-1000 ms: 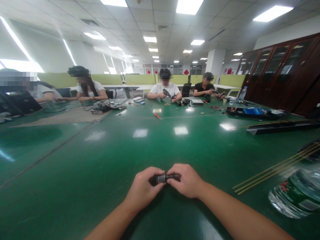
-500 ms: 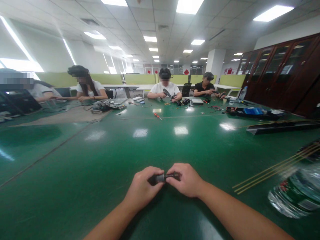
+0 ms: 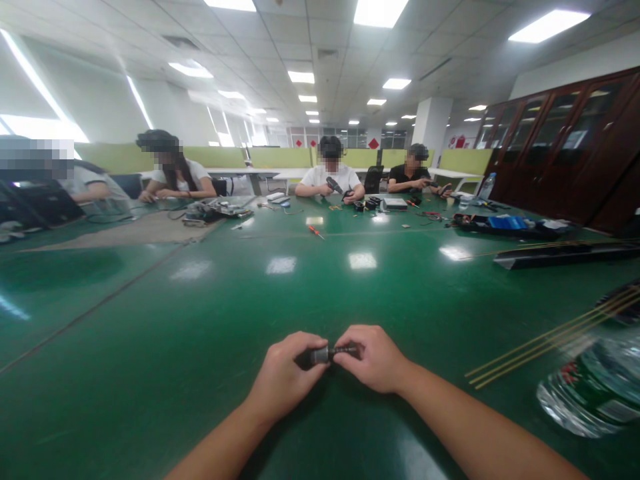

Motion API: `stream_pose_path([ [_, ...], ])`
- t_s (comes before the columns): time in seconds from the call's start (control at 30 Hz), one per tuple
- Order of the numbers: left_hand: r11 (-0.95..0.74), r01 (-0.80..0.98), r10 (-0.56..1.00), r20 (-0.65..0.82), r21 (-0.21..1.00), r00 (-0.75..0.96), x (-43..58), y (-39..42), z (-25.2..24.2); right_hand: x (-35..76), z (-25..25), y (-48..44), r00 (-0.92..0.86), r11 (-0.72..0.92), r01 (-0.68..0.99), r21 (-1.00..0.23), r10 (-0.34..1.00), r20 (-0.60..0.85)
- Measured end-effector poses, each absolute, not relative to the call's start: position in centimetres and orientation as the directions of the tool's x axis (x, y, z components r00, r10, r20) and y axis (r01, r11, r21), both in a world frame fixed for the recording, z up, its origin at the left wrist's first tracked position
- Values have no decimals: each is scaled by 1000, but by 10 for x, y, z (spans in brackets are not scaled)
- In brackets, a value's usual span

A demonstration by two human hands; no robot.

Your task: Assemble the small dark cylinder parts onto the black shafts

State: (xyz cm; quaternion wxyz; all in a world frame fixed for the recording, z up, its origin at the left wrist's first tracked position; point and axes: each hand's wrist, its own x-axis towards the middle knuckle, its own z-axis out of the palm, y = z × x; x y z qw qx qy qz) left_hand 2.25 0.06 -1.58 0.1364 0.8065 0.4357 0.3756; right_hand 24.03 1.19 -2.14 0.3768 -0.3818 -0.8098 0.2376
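My left hand (image 3: 286, 369) is closed around a short grey and black cylinder (image 3: 320, 355), its thumb and fingers wrapping the sides. From the cylinder's right end a thin dark ridged rod (image 3: 345, 350) sticks out, and my right hand (image 3: 374, 359) pinches it between thumb and forefinger. Both hands are low in the middle of the head view, just over the green table (image 3: 215, 293). The rod meets the cylinder end; whether they are one part or two I cannot tell. My palms hide the outer ends.
To the right are a large water bottle (image 3: 590, 387), several thin sticks (image 3: 540, 343) and a black channel (image 3: 560, 255). An orange screwdriver (image 3: 314, 231) lies farther off. Across the table sit several people, one person (image 3: 327, 177) holding a power tool (image 3: 333, 184).
My hands stay in nearly the same place, with the right fingers shifted very slightly on the rod. At the far left, a person's hands have drawn back from a neighbour's.
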Motion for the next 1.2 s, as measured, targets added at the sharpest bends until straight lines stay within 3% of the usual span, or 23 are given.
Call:
stream_pose_path([
  [0.3, -611, 589, 782, 522, 530, 341, 21, 1, -18, 239, -24, 12, -396, 594, 394, -701, 798, 454],
  [1.2, -621, 593, 766, 557, 513, 320, 18, 4, -19, 238, -27, 15, -301, 332, 322, -886, 924, 237],
])
